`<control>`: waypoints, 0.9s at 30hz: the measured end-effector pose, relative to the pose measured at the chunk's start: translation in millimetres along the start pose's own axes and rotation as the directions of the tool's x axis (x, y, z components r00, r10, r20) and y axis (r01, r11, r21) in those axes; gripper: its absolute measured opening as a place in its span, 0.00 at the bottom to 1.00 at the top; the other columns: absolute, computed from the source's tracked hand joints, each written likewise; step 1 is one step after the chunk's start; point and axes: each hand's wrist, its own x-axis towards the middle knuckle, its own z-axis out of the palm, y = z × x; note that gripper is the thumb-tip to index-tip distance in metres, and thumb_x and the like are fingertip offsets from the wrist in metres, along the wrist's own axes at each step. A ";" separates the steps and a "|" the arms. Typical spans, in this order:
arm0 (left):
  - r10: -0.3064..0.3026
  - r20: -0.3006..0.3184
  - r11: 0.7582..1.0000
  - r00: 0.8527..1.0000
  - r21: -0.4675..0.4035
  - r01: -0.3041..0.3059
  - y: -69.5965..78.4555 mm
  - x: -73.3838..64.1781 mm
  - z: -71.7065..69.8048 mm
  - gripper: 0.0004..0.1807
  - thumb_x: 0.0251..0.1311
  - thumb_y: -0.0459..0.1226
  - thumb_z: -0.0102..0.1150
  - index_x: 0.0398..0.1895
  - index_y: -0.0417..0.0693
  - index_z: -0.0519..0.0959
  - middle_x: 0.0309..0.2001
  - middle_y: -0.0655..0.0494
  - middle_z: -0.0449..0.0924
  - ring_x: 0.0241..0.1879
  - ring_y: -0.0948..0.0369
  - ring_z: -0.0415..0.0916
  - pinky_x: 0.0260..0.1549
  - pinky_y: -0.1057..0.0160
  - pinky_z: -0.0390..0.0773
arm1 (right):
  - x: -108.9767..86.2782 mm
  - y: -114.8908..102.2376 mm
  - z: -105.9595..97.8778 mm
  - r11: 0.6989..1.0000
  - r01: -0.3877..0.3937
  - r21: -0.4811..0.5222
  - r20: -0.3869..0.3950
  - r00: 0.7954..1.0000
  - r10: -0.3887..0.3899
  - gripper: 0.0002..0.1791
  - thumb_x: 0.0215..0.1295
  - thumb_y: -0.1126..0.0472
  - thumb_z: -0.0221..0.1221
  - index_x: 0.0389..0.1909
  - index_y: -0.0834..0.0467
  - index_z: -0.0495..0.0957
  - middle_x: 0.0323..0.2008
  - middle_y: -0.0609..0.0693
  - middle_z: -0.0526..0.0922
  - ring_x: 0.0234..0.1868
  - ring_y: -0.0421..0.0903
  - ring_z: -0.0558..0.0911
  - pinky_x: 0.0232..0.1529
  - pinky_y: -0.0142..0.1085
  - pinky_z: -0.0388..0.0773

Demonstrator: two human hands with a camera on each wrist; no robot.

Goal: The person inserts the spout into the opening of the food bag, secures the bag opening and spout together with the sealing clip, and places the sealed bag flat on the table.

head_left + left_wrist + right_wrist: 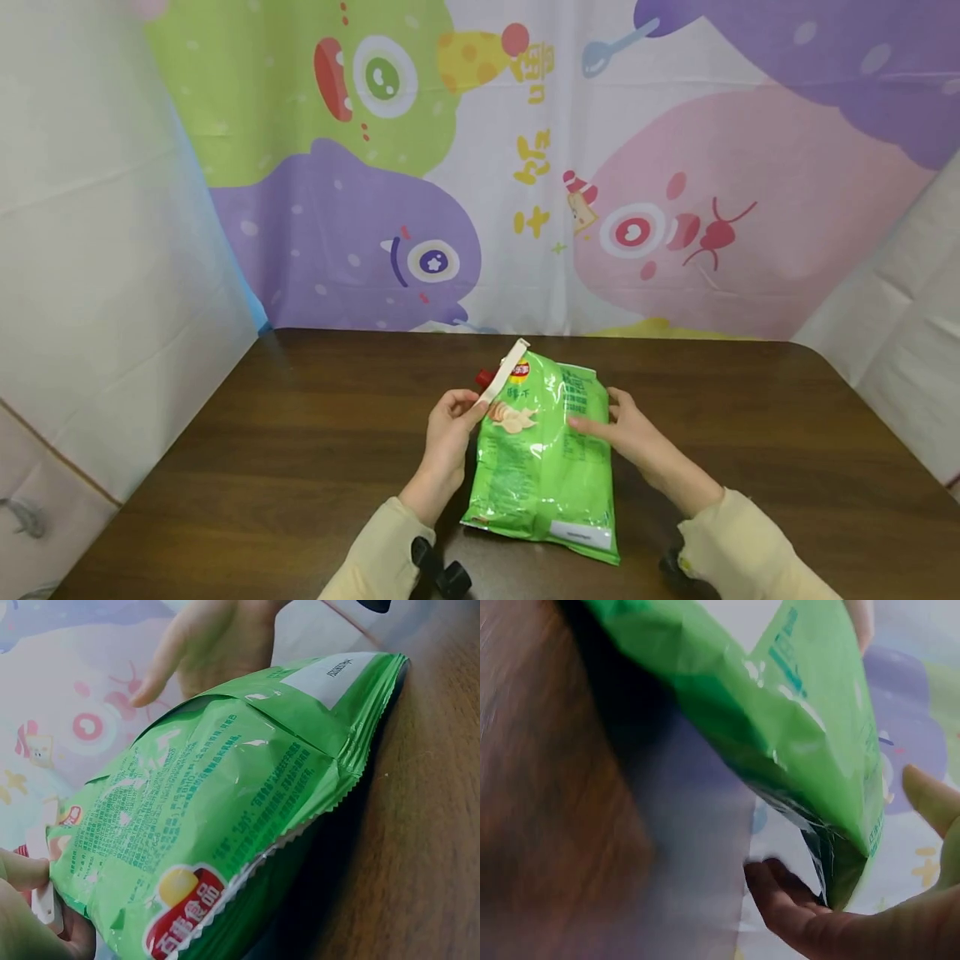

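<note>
A green crisp bag (547, 467) stands tilted over the table between the two hands, its lower crimped edge toward the person. Along its upper left corner runs a cream sealing clip (504, 372), with a red knob (483, 379) just behind it. The left hand (450, 437) pinches the clip and that corner of the bag between thumb and fingers. At the bag's right side, the right hand (637, 437) has its thumb spread over the front and its fingers behind the edge. In the right wrist view the right thumb (934, 799) stands apart from the bag, fingers at its corner.
The brown wooden table (300, 450) extends around the bag. Behind its far edge hangs a cartoon-print curtain (525, 283), with pale cloth (112, 208) at the sides. A black wrist device (442, 571) sits at the left cuff.
</note>
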 end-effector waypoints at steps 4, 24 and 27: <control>0.002 0.013 1.000 1.000 0.004 -0.002 -0.5 -0.7 0.0 0.07 0.54 0.28 0.57 0.36 0.38 0.72 0.30 0.57 0.74 0.31 0.64 0.69 0.31 0.67 0.69 | -1.1 6.2 1.6 0.988 0.039 0.150 0.005 0.999 -0.040 0.53 0.57 0.54 0.61 0.68 0.64 0.31 0.61 0.70 0.58 0.47 0.53 0.76 0.49 0.44 0.72; 0.022 0.190 0.989 0.981 0.140 -0.050 1.7 -0.2 -10.2 0.21 0.52 0.29 0.60 0.51 0.39 0.69 0.51 0.44 0.74 0.44 0.59 0.72 0.38 0.65 0.73 | 12.1 27.1 -2.1 0.915 0.053 0.399 0.071 0.994 -0.088 0.48 0.62 0.59 0.56 0.70 0.44 0.30 0.57 0.65 0.63 0.39 0.44 0.79 0.43 0.41 0.74; 0.021 0.186 0.981 0.982 0.188 -0.056 2.2 1.6 -10.0 0.22 0.52 0.30 0.60 0.52 0.39 0.70 0.52 0.44 0.73 0.49 0.55 0.71 0.42 0.63 0.73 | 14.2 30.5 -4.8 0.886 0.037 0.462 0.107 0.989 -0.097 0.47 0.64 0.61 0.54 0.70 0.44 0.29 0.48 0.57 0.72 0.37 0.42 0.80 0.41 0.40 0.75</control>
